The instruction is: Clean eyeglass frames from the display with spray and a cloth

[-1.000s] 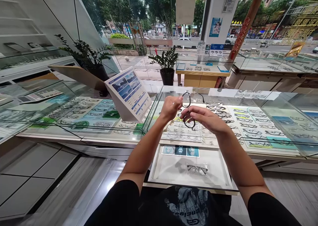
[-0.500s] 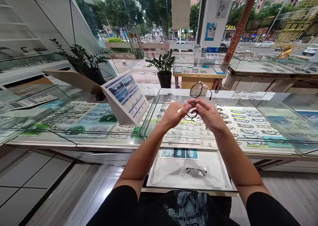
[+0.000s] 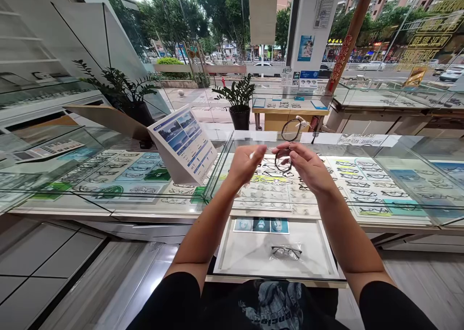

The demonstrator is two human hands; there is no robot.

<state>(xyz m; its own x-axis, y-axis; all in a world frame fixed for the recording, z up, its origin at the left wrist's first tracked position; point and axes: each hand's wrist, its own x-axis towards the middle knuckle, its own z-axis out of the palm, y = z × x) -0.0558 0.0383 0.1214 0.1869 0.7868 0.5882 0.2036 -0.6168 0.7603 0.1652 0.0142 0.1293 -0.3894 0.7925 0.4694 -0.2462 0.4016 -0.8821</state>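
Observation:
A pair of dark-rimmed, round-lensed eyeglasses point(image 3: 290, 142) is held on end above the glass display counter, one lens over the other. My right hand point(image 3: 311, 168) pinches it near the bridge, and a white tag hangs by the upper lens. To the left of the frame is my left hand point(image 3: 245, 165), apart from it, with thumb raised and fingers curled. Something small and whitish shows at those fingers, too unclear to name. Below my hands, a second pair of glasses point(image 3: 286, 252) in clear plastic lies in a pulled-out white drawer point(image 3: 246, 258).
A glass display case point(image 3: 217, 180) with rows of eyeglasses spans the front. On it stands a desk calendar point(image 3: 184, 144), left of my hands. A photo strip point(image 3: 261, 225) lies at the drawer's back. Beyond the counter is a potted plant point(image 3: 239, 105).
My left hand has drawn away from the eyeglasses toward the left. The eyeglasses have shifted slightly right in my right hand, and the lower lens is now uncovered.

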